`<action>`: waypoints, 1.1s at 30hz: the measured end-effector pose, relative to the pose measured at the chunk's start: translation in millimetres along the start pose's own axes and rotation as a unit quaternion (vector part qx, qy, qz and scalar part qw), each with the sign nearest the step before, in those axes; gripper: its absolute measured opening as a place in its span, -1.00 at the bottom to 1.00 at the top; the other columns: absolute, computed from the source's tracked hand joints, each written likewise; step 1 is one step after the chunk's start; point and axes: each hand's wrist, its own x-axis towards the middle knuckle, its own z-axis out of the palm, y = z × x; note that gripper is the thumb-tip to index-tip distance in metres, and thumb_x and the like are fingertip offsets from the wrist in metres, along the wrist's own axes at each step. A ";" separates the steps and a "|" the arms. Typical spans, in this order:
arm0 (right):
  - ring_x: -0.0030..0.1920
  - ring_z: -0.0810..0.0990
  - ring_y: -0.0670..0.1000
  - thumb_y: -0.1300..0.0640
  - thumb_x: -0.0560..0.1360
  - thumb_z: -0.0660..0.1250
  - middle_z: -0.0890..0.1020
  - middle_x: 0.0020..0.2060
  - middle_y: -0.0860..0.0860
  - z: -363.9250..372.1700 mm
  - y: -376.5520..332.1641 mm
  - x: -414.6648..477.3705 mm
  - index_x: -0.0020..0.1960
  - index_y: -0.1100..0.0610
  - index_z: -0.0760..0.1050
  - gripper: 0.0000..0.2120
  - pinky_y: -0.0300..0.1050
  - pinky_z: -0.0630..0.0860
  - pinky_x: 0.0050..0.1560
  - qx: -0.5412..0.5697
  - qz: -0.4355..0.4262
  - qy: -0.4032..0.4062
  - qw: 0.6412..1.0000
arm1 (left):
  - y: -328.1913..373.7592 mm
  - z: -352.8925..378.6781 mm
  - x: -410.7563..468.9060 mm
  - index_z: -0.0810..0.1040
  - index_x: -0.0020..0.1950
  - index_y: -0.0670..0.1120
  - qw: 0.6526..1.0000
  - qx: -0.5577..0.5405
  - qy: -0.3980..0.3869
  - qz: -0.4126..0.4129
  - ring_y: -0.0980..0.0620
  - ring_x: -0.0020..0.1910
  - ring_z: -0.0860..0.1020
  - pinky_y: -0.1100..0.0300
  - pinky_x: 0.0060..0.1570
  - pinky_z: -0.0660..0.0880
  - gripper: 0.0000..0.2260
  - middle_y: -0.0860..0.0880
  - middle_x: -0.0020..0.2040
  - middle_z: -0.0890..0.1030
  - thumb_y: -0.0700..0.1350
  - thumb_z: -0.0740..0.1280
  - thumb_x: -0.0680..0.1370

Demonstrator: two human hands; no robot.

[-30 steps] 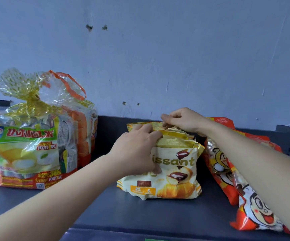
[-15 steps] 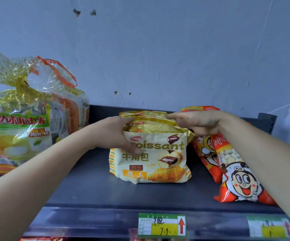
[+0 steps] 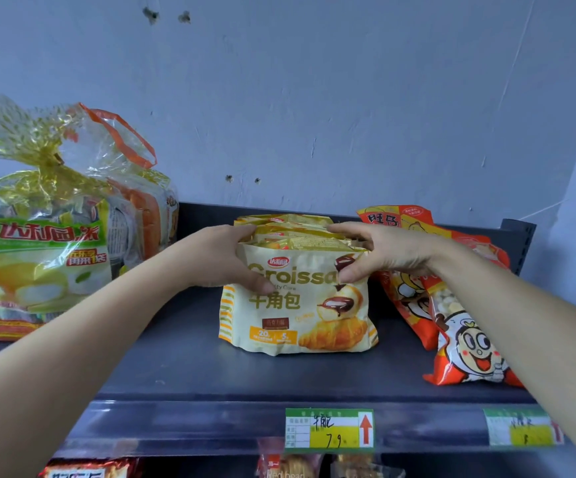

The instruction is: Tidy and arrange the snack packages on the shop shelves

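Note:
A cream and yellow croissant bag (image 3: 297,315) stands upright in the middle of the dark shelf (image 3: 183,370), with more of the same bags packed behind it. My left hand (image 3: 224,260) grips the row's upper left corner, thumb on the front bag's face. My right hand (image 3: 379,251) grips the upper right corner, thumb on the front and fingers over the tops. Two red and orange snack bags (image 3: 466,343) lean at the right, partly hidden by my right forearm.
A large clear bag of cakes with a green label (image 3: 42,257) stands at the left, an orange-handled bag (image 3: 142,205) behind it. The blue wall rises behind the shelf. Price tags (image 3: 329,430) hang on the shelf's front edge. More packages show on the shelf below.
My left hand slid from the front bag's face to the row's upper left corner. My right hand came forward from the back bags to the right corner. The view dropped, showing the price tags.

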 end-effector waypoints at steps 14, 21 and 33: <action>0.20 0.48 -0.10 -0.07 0.39 0.48 0.54 0.21 -0.08 -24.7 9.3 -60.3 0.26 0.02 0.50 -0.52 -0.22 0.40 0.13 -0.040 0.005 0.394 0.918 | 77.8 20.1 -9.8 0.10 0.53 0.15 0.958 0.185 0.150 0.157 -0.01 0.54 -0.03 -0.19 0.46 -0.13 -0.21 0.02 0.55 0.13 0.38 0.30 0.39; 0.34 0.42 0.15 -0.14 0.27 0.56 0.38 0.39 0.10 -55.7 72.4 -96.1 0.47 0.15 0.21 -0.07 0.01 0.43 0.20 -0.002 0.229 0.417 0.879 | 154.2 70.1 5.0 0.30 0.48 -0.03 0.930 0.143 0.178 0.289 -0.05 0.51 0.08 0.08 0.48 -0.06 -0.53 -0.05 0.50 0.24 0.07 0.23 0.60; -0.21 0.69 0.00 0.17 0.32 0.56 0.71 -0.19 0.02 -80.7 119.5 -107.1 0.01 0.13 0.57 -0.69 -0.13 0.58 -0.21 0.238 0.095 0.332 0.908 | 215.5 153.3 56.2 0.06 0.52 -0.01 0.903 -0.408 0.134 0.019 0.09 0.25 0.36 0.19 0.22 0.34 -0.16 0.00 0.42 0.18 -0.03 0.53 0.40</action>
